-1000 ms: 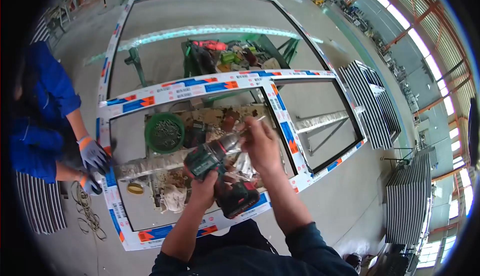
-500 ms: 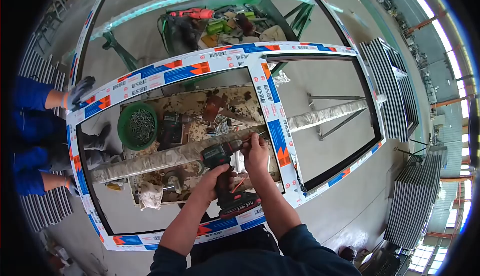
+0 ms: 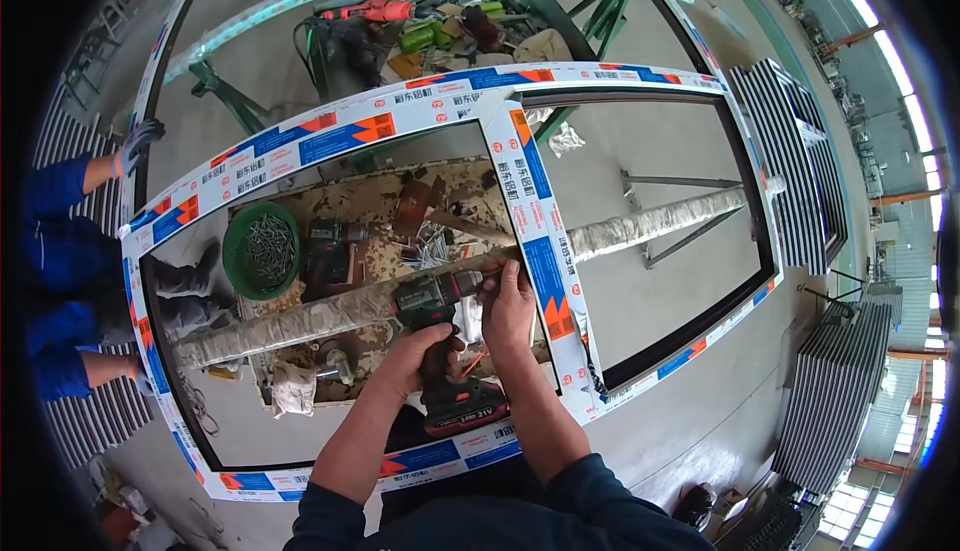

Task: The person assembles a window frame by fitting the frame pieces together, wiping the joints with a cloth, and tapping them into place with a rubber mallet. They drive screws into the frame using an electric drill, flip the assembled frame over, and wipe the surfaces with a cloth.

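Note:
My left hand (image 3: 418, 359) is wrapped around the handle of a cordless drill (image 3: 428, 299), its battery pack low toward me. The drill points right, its chuck close to my right hand. My right hand (image 3: 510, 309) is closed in front of the chuck, thumb and fingers pinched together beside the middle bar (image 3: 543, 261) of a large window frame (image 3: 300, 154). Whatever the fingers pinch is too small to make out. Printed white, blue and orange film covers the frame.
Under the frame, a worn bench (image 3: 375, 191) carries a green bowl (image 3: 232, 256) of screws and a second drill (image 3: 325, 251). A wrapped support bar (image 3: 655, 221) crosses below. A co-worker's gloved hand (image 3: 140, 141) is at the left edge. Stacked profiles (image 3: 835, 386) stand right.
The view has shifted slightly. My drill and both hands stay close to the middle bar. The co-worker's upper gloved hand has moved up along the frame's left side.

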The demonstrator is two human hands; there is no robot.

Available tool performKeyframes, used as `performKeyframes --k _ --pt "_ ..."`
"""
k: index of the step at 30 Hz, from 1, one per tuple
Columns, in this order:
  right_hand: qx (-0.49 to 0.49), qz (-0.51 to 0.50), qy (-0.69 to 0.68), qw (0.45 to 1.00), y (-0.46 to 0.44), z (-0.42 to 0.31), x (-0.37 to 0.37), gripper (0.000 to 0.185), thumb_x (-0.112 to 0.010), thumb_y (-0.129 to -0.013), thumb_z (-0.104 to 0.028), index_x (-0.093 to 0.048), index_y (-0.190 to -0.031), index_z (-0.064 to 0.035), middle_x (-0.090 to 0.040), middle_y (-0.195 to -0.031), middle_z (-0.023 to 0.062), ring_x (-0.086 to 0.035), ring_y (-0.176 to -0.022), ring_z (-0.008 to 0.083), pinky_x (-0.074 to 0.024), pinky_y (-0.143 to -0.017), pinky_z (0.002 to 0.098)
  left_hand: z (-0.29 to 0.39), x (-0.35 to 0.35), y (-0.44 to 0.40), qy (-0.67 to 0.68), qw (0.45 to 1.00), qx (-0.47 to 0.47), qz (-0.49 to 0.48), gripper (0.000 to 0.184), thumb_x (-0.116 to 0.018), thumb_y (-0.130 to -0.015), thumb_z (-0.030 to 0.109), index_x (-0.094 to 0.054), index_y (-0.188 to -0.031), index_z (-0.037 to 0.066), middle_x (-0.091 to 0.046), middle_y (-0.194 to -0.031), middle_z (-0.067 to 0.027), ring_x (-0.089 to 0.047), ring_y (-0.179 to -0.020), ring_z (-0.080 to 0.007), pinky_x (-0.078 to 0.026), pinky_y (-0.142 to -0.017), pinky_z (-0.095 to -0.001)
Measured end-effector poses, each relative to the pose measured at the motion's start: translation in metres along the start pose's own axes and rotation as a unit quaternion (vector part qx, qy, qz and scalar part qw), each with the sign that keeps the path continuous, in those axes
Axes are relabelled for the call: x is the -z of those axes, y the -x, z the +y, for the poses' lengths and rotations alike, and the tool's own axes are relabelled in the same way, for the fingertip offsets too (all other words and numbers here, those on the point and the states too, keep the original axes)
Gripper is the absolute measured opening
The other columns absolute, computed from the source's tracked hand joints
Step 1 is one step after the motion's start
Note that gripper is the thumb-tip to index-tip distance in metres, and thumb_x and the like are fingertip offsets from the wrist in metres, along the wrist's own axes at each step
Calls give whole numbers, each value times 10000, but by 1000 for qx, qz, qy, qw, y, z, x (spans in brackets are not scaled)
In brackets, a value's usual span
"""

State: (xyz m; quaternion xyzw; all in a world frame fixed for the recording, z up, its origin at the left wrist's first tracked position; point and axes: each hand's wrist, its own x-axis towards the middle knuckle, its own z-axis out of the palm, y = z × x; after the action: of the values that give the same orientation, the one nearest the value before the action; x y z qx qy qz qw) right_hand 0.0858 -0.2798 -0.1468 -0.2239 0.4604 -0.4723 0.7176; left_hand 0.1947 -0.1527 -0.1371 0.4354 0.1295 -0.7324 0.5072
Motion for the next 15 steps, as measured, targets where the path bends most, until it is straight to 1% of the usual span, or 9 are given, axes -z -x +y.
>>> performKeyframes --k 9,12,15 --pt "-8 2 -23 1000 0 -1 0 202 -500 -1040 -284 -590 -992 -109 -631 -858 4 -493 -655 58 -415 -579 206 -1 5 -2 -10 1000 -7 -9 238 -704 -872 199 -614 -1032 47 -680 -829 -116 -639 -623 -188 -541 -553 -343" --pt "-17 0 -40 999 2 -2 -2 206 -501 -1040 -282 -593 -982 -107 -635 -856 4 -497 -657 58 -416 -591 204 2 1 -2 -16 1000 -14 -10 242 -702 -875 209 -612 -1031 48 -682 -835 -117 -639 -629 -182 -532 -536 -335" --pt "-3 6 -35 999 2 0 -1 203 -506 -1038 -276 -594 -975 -104 -636 -844 4 -500 -652 57 -417 -584 206 3 2 -2 -31 999 -15 -6 243 -701 -875 208 -610 -1031 47 -683 -837 -120 -637 -633 -178 -526 -528 -332"
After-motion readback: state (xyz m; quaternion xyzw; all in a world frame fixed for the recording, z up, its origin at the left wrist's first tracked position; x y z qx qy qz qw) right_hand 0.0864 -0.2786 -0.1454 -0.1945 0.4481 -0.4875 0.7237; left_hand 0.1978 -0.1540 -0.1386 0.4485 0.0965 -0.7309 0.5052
